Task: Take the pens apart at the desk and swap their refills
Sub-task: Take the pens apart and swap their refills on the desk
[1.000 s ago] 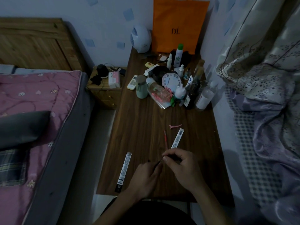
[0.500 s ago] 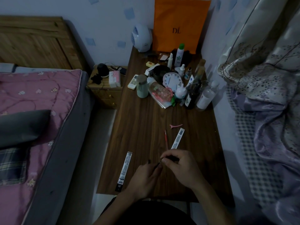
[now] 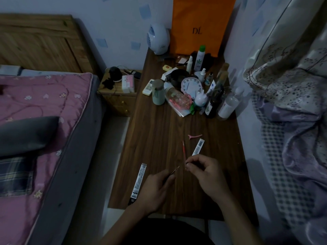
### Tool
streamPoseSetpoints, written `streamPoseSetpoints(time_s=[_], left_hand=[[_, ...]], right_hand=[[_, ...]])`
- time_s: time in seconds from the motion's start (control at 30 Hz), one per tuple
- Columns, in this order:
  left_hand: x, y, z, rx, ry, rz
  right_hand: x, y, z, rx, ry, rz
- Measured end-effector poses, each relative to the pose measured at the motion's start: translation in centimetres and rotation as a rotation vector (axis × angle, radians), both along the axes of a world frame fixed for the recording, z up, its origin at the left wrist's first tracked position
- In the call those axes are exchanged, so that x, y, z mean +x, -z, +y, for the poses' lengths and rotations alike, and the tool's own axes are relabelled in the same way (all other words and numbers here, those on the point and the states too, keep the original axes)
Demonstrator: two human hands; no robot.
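So closest to the camera you've got two hands over the dark wood-grain desk [image 3: 159,138]. The left hand [image 3: 155,190] has its fingers curled round a thin dark pen refill [image 3: 174,170], whose pointed tip pokes out up and to the right. The right hand [image 3: 207,175] is a little apart from it, fingers curled in and thumb and forefinger pinched together, but it's too dim to tell what's in the pinch, if anything. Right at those fingertips lies one slim red refill [image 3: 184,151], flat on the desk and pointing away. There are two flat white barcode wrappers: one [image 3: 138,183] just left of the left hand, one [image 3: 198,149] beside the red refill. Past that is one pink hair clip [image 3: 194,136], then a clutter of bottles round a white round clock [image 3: 192,85], and an orange paper bag [image 3: 201,23] against the wall.
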State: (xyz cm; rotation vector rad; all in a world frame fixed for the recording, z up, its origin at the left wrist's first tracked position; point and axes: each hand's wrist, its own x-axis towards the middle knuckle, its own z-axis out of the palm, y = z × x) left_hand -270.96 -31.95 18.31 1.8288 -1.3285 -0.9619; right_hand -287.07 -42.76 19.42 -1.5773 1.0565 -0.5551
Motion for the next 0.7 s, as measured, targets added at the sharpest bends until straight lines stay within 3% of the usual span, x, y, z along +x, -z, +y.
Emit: streamPoseSetpoints(time_s=[0.7], left_hand=[[0.2, -1.1, -0.8, -0.089, 0.066, 0.031]], right_hand=[[1.2, -0.9, 0.3, 0.007, -0.005, -0.081]])
